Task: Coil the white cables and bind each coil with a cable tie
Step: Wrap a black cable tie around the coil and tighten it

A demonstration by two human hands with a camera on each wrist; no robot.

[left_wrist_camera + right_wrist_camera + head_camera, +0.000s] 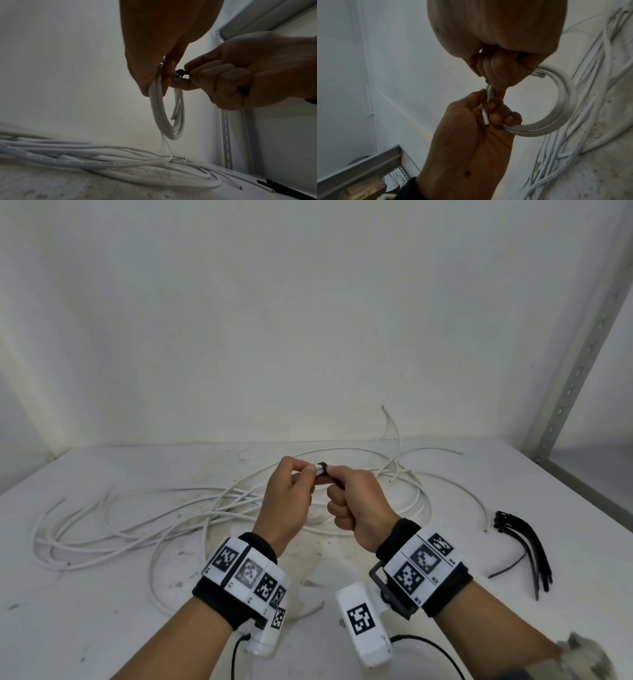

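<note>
A small coil of round white plastic cable (165, 112) hangs in the air above the table, a black plastic cable tie (181, 73) looped round its top. The left hand (286, 501) pinches the bunched turns between thumb and curled fingers, right beside the tie, presumably so the loops cannot spring apart while the band closes. One cut end pokes out past those fingers in the right wrist view. The right hand (356, 508) is fisted round the tie's tail, thumb and forefinger close against the tie's head; that looks like a pull to cinch it, though how tight the band sits I cannot tell.

Below lies the loose tangle of white cables (144, 518), sprawled across the scuffed white tabletop (85, 621), not yet coiled. A bunch of spare black cable ties (527, 546) lies well to the right, within easy reach of the right hand. A perforated grey metal upright (579, 361) stands at the far right corner.
</note>
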